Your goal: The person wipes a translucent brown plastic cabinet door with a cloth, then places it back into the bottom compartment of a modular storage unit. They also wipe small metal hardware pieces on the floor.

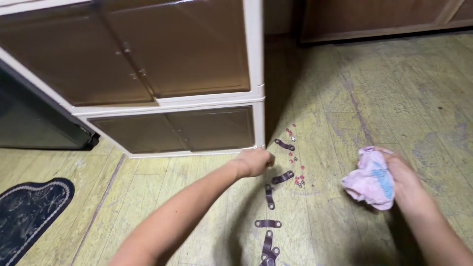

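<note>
My left hand (256, 161) reaches forward over the floor with its fingers curled in, right at the bottom corner of a white-framed cabinet (258, 118) with brown translucent doors. I cannot see anything inside that hand. Just right of it lie several dark brown handle straps (282, 177) and small red and silver fasteners (297, 172). My right hand (404, 180) grips a crumpled pink cloth (370, 181) with a blue patch, held above the floor at the right.
The floor is worn yellowish-green boards (374, 98). A dark patterned mat (29, 209) lies at the lower left. More brown straps (268, 241) trail toward the bottom edge. Brown wooden furniture (374, 17) stands at the far top right.
</note>
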